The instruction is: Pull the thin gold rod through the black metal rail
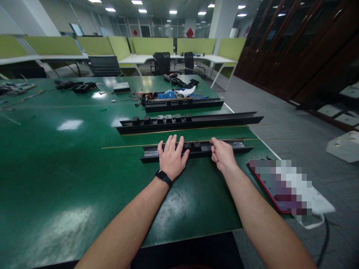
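Note:
A short black channel rail [151, 160] lies across the green table in front of me, with small black blocks [197, 145] in its groove. My left hand [172, 160] rests over the rail, fingers spread, beside the blocks. A long, thin brass-coloured rod [126, 146] runs along the rail's far side and sticks out past both ends. My right hand [223, 154] is closed, thumb and index finger pinching the rod near the rail's right half. Just beyond lies a longer black channel rail [224, 121] holding several small blocks, with another brass-coloured rod [168, 131] along its near edge.
A third black rail [196, 104] lies farther back, near a blue roll [166, 95] and loose wires. Power tools [64, 85] sit on the far side of the green table [70, 157]. A red-edged, pixelated item [263, 183] and a white power strip [319, 200] are at right.

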Motion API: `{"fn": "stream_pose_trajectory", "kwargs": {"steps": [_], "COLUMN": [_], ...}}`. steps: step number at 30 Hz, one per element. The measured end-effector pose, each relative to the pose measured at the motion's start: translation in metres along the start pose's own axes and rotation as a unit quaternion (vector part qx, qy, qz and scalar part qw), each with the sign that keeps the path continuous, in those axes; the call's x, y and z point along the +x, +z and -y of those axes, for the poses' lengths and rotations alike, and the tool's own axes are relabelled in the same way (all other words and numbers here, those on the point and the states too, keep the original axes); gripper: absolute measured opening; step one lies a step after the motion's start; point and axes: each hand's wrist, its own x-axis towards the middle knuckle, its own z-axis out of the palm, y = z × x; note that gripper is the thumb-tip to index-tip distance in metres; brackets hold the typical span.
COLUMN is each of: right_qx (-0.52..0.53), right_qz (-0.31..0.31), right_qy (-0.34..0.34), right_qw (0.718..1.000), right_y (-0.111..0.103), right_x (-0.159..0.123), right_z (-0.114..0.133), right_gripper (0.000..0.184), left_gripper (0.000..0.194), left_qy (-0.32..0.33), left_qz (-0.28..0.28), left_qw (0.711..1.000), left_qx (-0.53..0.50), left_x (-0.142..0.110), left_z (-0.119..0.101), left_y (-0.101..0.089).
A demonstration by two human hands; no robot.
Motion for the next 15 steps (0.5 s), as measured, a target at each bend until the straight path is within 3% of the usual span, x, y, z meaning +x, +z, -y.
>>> {"fn": "stream_pose_trajectory", "kwargs": {"steps": [15], "right_qx": [0.007], "right_qz": [-0.005], "right_qy": [-0.001], "right_qw": [1.000], "right_y": [-0.0002], "right_x": [0.0017], "right_z": [-0.0012], "right_gripper": [0.024], "left_gripper": [0.054], "left_qy": [-0.003], "left_qz": [0.004], "left_qw": [1.000], "left_qx": [-0.007], "left_x": [0.0000], "left_z": [-0.0002], "left_y": [-0.0006]}}
